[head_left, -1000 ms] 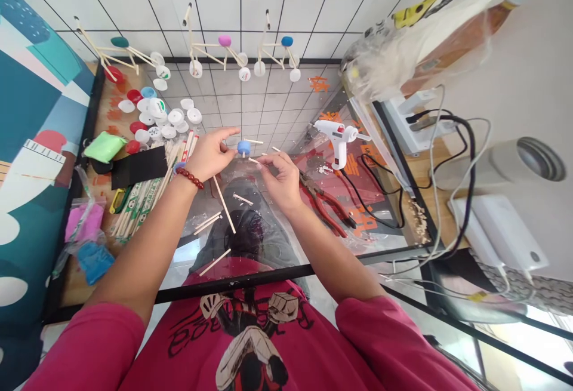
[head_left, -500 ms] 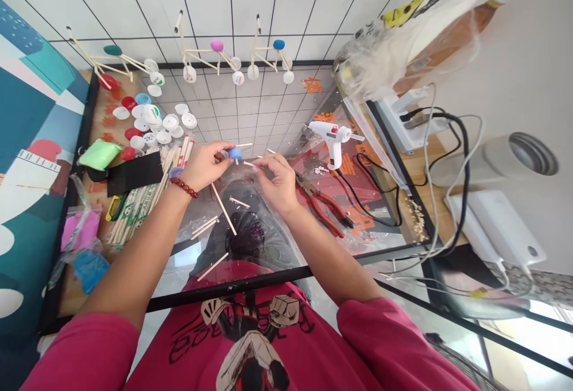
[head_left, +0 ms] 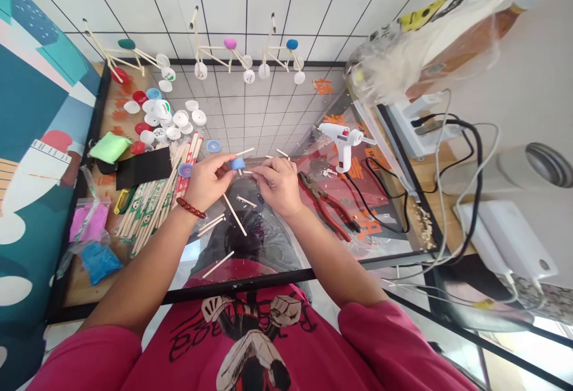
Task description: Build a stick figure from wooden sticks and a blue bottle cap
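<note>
Between the thumb and fingers of my left hand (head_left: 208, 181) is a small blue clay piece (head_left: 237, 164), with a thin stick (head_left: 245, 151) beside it and a short peg poking out below. My right hand (head_left: 281, 187) pinches a short wooden stick (head_left: 248, 172), its end at or close to the clay; I cannot tell whether they touch. On the glass table under my hands lie a longer loose stick (head_left: 235, 215), a short one (head_left: 246, 201) and several cut pieces. A blue bottle cap (head_left: 185, 170) rests beside my left wrist, another blue cap (head_left: 213, 145) just beyond the hand.
Stick models with bottle-cap wheels (head_left: 200, 70) stand along the tiled wall. At left are loose caps (head_left: 180, 118), bundled sticks (head_left: 152, 206), a black sheet (head_left: 144, 168) and bagged clay (head_left: 99, 262). Red-handled pliers (head_left: 329, 203), a white glue gun (head_left: 342, 140) and cables lie right.
The camera view has shifted, so the table sits farther right in it. Both hands, with the clay and stick, have come slightly toward me, uncovering a blue cap beyond my left hand.
</note>
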Demonstrator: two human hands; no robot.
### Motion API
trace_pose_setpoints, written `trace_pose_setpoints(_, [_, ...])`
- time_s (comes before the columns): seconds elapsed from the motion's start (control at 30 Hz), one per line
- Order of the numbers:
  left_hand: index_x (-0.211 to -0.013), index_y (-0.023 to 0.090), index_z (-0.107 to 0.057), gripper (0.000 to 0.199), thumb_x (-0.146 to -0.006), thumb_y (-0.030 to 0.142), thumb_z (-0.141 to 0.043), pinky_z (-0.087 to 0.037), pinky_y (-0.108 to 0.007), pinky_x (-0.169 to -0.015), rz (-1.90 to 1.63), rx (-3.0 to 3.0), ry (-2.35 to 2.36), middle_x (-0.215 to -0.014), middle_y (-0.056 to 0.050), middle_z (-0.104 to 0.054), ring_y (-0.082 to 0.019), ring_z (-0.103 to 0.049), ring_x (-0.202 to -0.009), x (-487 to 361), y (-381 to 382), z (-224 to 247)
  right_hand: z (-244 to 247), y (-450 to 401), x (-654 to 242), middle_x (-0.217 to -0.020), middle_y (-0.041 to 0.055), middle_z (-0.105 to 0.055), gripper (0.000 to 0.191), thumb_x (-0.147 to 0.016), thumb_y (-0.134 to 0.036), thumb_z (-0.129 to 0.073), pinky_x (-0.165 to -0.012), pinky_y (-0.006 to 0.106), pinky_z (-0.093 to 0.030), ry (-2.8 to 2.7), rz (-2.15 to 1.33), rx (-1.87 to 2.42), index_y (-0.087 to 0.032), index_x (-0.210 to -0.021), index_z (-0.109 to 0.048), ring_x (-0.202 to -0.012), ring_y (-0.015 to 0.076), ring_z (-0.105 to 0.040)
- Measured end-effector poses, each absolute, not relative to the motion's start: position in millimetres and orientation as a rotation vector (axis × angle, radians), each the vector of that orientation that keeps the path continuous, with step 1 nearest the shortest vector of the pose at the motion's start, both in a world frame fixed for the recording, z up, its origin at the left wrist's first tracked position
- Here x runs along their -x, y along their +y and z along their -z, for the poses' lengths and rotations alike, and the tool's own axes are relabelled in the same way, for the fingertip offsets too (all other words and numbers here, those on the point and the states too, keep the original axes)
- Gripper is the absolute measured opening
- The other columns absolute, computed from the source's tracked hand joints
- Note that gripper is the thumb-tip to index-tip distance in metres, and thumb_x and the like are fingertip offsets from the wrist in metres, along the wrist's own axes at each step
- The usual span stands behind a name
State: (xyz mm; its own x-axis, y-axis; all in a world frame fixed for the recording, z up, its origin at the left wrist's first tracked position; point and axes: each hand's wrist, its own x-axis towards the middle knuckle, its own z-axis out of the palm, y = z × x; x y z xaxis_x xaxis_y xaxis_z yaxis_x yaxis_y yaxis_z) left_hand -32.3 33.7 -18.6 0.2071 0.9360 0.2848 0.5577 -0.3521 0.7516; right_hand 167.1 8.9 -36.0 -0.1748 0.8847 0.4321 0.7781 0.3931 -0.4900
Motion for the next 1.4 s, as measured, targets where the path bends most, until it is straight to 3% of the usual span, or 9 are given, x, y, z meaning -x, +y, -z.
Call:
trace_pose_setpoints(0.97, [-0.108, 0.017, -0.073, 0.027, -0.082, 0.020, -0.065, -0.057, -0.031, -0.074, -0.965, -2.008, 1.382, -0.103, -0.006, -0.076, -0.016, -0.066, -0.077, 32.4, 32.5, 19.7, 33.8, 9.8, -166.8, -0.091, 0.0034, -0.069, 0.014, -0.092, -0.023, -0.064, -0.088, 0.036, -0.035, -2.016, -0.327, 1.377, -0.026, -0.095, -0.077, -0.092, 0.0196, -0.060])
trace_pose_setpoints(1.4, [-0.105, 0.018, -0.074, 0.027, -0.080, 0.021, -0.066, -0.056, -0.030, -0.069, -0.959, -1.999, 1.388, -0.101, -0.007, -0.076, -0.016, -0.066, -0.075, 32.5, 31.8, 19.7, 34.0, 10.7, -167.6, -0.089, 0.0025, -0.071, 0.014, -0.093, -0.023, -0.063, -0.088, 0.036, -0.035, -1.991, -0.399, 1.353, -0.027, -0.092, -0.077, -0.092, 0.0188, -0.063])
